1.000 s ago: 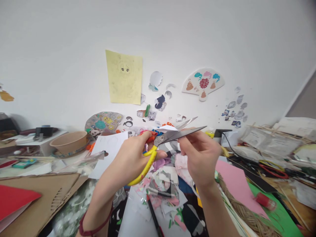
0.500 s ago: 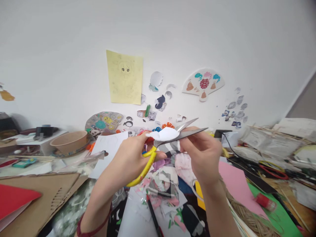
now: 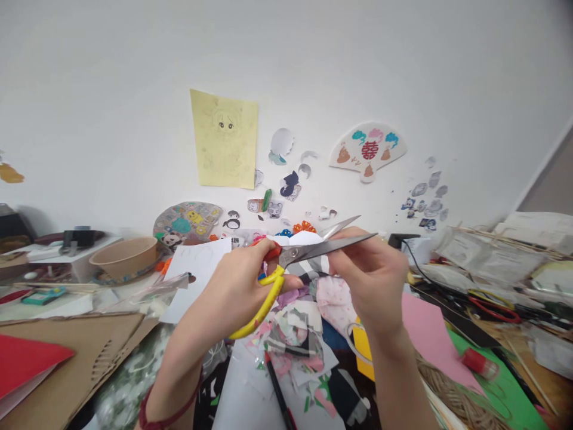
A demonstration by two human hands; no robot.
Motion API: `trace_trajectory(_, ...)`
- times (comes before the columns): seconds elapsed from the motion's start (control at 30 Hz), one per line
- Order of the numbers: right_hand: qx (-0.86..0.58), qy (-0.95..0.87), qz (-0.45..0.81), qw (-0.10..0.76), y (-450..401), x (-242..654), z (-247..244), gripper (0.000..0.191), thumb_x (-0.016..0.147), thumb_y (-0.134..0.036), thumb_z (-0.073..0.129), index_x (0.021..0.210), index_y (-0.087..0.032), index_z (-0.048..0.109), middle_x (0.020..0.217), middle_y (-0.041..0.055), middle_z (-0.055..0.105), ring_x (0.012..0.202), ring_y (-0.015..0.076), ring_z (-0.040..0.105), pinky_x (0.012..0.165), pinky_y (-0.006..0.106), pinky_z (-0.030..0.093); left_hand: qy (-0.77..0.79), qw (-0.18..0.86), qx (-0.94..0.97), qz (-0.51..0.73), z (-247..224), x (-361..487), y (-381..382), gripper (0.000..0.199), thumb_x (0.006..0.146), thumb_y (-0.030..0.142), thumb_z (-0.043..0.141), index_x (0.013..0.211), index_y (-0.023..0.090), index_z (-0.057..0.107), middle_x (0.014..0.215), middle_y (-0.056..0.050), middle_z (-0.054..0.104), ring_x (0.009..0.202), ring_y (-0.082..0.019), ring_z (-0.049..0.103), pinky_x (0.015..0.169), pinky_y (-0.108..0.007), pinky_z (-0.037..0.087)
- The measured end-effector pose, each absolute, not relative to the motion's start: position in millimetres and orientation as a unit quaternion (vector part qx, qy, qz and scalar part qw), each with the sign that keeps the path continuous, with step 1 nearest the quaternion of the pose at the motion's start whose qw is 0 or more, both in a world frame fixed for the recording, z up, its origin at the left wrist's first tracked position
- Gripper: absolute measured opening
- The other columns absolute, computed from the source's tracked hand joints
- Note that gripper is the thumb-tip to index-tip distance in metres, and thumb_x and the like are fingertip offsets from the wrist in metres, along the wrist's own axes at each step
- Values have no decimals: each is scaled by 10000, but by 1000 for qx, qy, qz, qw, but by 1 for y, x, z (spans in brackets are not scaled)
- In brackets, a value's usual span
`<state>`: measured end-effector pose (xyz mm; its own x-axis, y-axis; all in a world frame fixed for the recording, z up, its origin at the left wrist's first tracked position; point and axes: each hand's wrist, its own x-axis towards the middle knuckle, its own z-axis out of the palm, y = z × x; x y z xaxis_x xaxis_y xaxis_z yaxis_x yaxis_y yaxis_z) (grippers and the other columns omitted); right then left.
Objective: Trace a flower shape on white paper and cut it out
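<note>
Scissors [image 3: 308,251] with yellow and red handles are in my left hand [image 3: 244,278], its fingers closed round the grips. Their blades stand parted and point right, toward my right hand [image 3: 369,272]. A white piece [image 3: 304,238] shows just behind the blades, mostly hidden by them. My right hand's fingers are pinched together beside the blades, and what they hold is hard to make out. Below the hands lies a pile of patterned scraps [image 3: 295,331] on a white surface, with a dark pen [image 3: 278,388] across it.
At left are a tan bowl [image 3: 123,257], brown cardboard [image 3: 102,340] and a red folder [image 3: 29,364]. Pink paper [image 3: 430,334], green paper [image 3: 505,376], twine [image 3: 452,394] and a red spool [image 3: 478,362] lie at right. Cut-outs and a yellow sheet [image 3: 225,140] hang on the wall.
The white piece has dropped behind the scissors, so the pivot and more of the near blade now show. My right hand has shifted slightly to the right.
</note>
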<state>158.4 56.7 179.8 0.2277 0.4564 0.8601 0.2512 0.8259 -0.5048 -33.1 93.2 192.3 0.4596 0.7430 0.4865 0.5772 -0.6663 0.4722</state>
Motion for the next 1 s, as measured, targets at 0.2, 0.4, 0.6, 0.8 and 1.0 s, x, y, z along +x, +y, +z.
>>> trace_trajectory(0.2, -282, -557, 106, 774, 64, 151, 174, 98, 789, -99, 728, 776, -196, 743, 598, -49, 618, 497, 66, 494, 471, 191, 426, 392, 146, 840, 346, 191, -30, 92, 341, 838, 533, 626, 806, 222, 488, 704, 28, 588, 610, -158, 475, 579, -286, 306)
trace_trajectory(0.4, -268, -521, 128, 800, 68, 143, 171, 100, 800, -118, 734, 734, -191, 723, 549, -55, 580, 481, 64, 489, 452, 183, 410, 387, 149, 838, 355, 191, -28, 92, 300, 855, 499, 615, 855, 211, 531, 742, 25, 597, 630, -153, 467, 600, -284, 304)
trace_trajectory(0.6, -263, -507, 112, 813, 68, 135, 170, 93, 820, -142, 720, 740, -189, 715, 569, -50, 581, 492, 63, 483, 458, 189, 399, 391, 155, 834, 357, 190, -28, 90, 313, 864, 514, 599, 924, 209, 562, 777, 12, 612, 640, -158, 470, 598, -283, 310)
trace_trajectory(0.8, -270, -507, 123, 809, 71, 137, 168, 81, 829, -155, 716, 756, -190, 722, 583, -49, 585, 501, 67, 482, 468, 195, 409, 404, 141, 833, 352, 192, -28, 90, 335, 860, 540, 593, 915, 211, 559, 781, 1, 612, 650, -169, 482, 596, -287, 320)
trace_trajectory(1.0, -297, -574, 148, 749, 68, 155, 173, 31, 799, -179, 764, 822, -200, 765, 639, -30, 639, 556, 93, 536, 524, 225, 457, 399, 154, 833, 351, 191, -34, 95, 349, 850, 553, 605, 822, 220, 505, 711, 8, 584, 648, -186, 529, 586, -287, 338)
